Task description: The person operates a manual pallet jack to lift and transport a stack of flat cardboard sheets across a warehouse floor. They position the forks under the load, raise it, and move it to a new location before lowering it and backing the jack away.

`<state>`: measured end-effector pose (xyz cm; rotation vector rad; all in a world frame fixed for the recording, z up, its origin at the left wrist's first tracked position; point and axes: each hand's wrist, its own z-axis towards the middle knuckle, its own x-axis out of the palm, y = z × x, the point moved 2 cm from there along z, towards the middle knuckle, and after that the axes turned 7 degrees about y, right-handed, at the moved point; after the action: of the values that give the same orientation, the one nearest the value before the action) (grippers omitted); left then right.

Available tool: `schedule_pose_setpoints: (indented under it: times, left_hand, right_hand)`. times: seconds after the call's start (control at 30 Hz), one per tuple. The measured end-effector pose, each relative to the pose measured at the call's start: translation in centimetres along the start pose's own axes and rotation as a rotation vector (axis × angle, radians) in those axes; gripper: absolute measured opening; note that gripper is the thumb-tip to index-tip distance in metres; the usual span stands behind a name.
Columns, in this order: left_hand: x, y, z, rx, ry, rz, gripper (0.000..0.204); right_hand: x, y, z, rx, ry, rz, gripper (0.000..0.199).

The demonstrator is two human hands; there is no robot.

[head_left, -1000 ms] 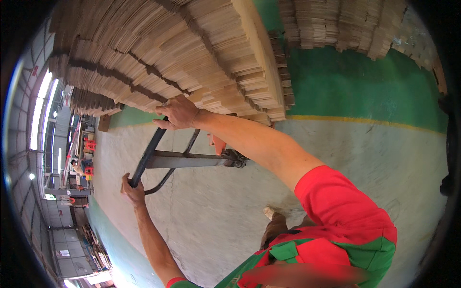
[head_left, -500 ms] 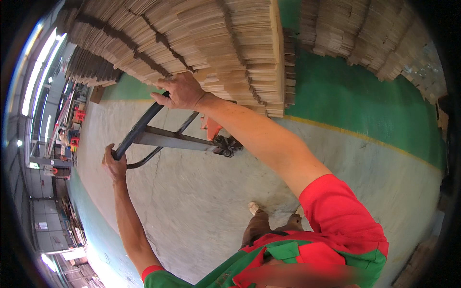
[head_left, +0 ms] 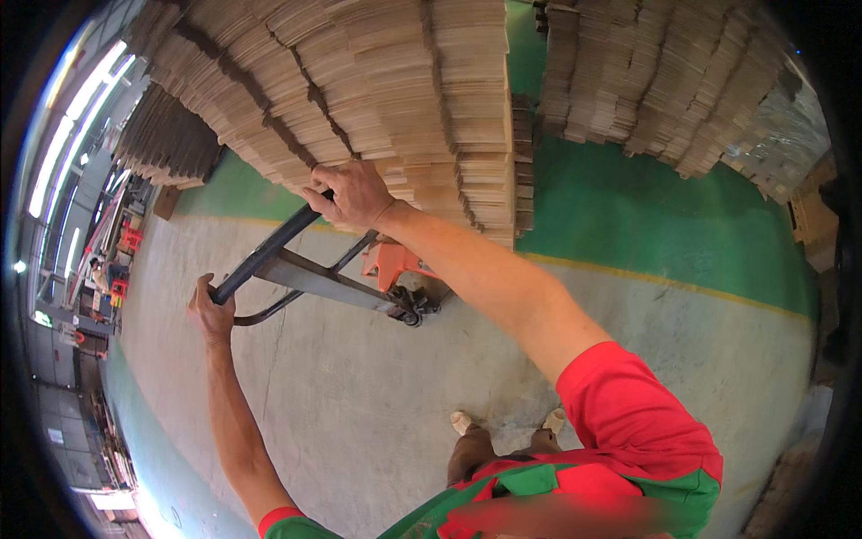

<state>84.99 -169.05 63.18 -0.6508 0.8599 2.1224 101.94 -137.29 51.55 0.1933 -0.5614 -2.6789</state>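
Note:
Both of my hands grip the black handle (head_left: 272,245) of a pallet jack, whose grey shaft (head_left: 325,279) runs down to an orange base (head_left: 392,263). At the handle's near left end, my left hand (head_left: 212,311) has its fingers curled round the bar. My right hand (head_left: 353,196) is closed over the far end, thumb alongside it. Right beyond the jack rises a tall load of stacked flat cardboard (head_left: 395,99). The jack's forks are hidden under that load.
More cardboard stacks (head_left: 646,90) stand at the far right, one wrapped in clear film (head_left: 786,135). A darker stack (head_left: 171,135) is at the far left. A yellow line (head_left: 664,280) divides grey concrete from green floor (head_left: 628,207). Red stools (head_left: 131,238) and a person are along the left.
The handle and both hands sit slightly lower in view, with the grip kept. The cardboard load and jack base show lower too, and both my shoes are now visible.

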Motion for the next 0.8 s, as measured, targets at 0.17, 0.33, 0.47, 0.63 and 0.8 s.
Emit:
schedule_pose_setpoints:
  times: [0.17,0.33,0.47,0.63,0.8]
  left_hand:
    - [0.4,-0.4,-0.1,0.018,-0.042,-0.013,0.028]
    - [0.2,-0.4,-0.8,-0.061,-0.02,-0.002,0.028]
    - [0.6,-1.0,-0.6,-0.069,-0.08,0.007,0.028]
    - [0.9,-1.2,-0.2,-0.17,-0.168,-0.009,0.028]
    - [0.8,-0.4,-0.3,-0.111,-0.115,0.013,0.027]
  right_hand:
    - [0.1,0.0,-0.2,0.019,-0.017,-0.059,0.032]
    - [0.0,0.7,-1.4,0.053,0.03,0.071,0.03]
    - [-0.1,0.6,-1.4,0.13,0.041,-0.007,0.033]
    - [0.4,0.4,-0.8,0.056,-0.062,-0.011,0.028]
    - [0.7,0.2,-0.9,0.075,-0.071,0.018,0.027]
